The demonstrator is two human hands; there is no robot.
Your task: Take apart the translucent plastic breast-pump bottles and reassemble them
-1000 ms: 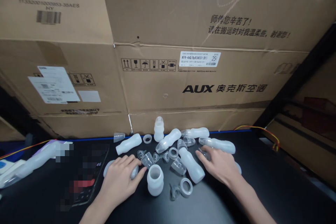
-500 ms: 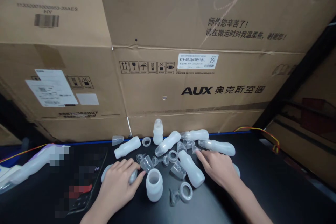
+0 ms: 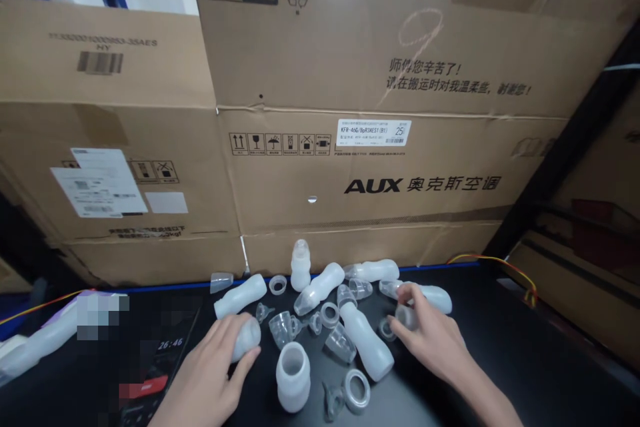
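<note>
Several translucent white baby bottles, clear caps, rings and nipples lie scattered on a black table [image 3: 500, 380]. My left hand [image 3: 210, 377] grips a bottle [image 3: 247, 338] lying on its side, its end sticking out past my fingers. My right hand [image 3: 433, 340] holds a small clear cap [image 3: 404, 315] between thumb and fingers, beside a lying bottle [image 3: 430, 295]. Between my hands an open bottle body [image 3: 293, 377] stands upright and another bottle [image 3: 365, 340] lies flat. A threaded ring [image 3: 356, 390] rests at the front.
Large cardboard boxes [image 3: 350, 167] form a wall right behind the parts. One capped bottle [image 3: 301, 265] stands upright at the back. A timer display [image 3: 167, 347] and more bottles [image 3: 35, 347] lie at the left. A black shelf post [image 3: 565, 147] rises at the right.
My right hand closed on a small clear cap and lifted it a little. My left hand drew its bottle slightly back. The view tilted upward.
</note>
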